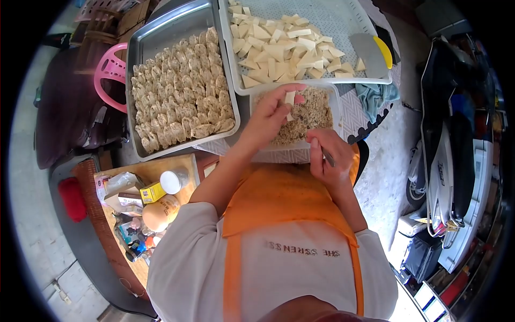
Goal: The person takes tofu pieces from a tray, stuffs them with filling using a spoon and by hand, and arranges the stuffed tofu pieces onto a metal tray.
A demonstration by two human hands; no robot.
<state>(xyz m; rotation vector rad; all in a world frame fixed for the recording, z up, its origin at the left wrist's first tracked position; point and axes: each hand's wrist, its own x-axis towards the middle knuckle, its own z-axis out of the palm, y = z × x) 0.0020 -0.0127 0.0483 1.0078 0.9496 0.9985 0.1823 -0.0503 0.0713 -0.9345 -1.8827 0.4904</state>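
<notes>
Cream-white and narrow from above, the tofu piece is over the tub of crumbly brown filling. Your left hand is half curled — thumb and fingers pinching it between them. Your right hand is closed round a thin grey tool — its tip is hard to make out — by the tub's near right corner. More tofu wedges lie in the tray beyond.

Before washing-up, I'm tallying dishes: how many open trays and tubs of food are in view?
3: the metal tray at the picture's upper left, the white tray to its right, and the tub of brown mixture just below that. More may be hidden underneath.
</notes>
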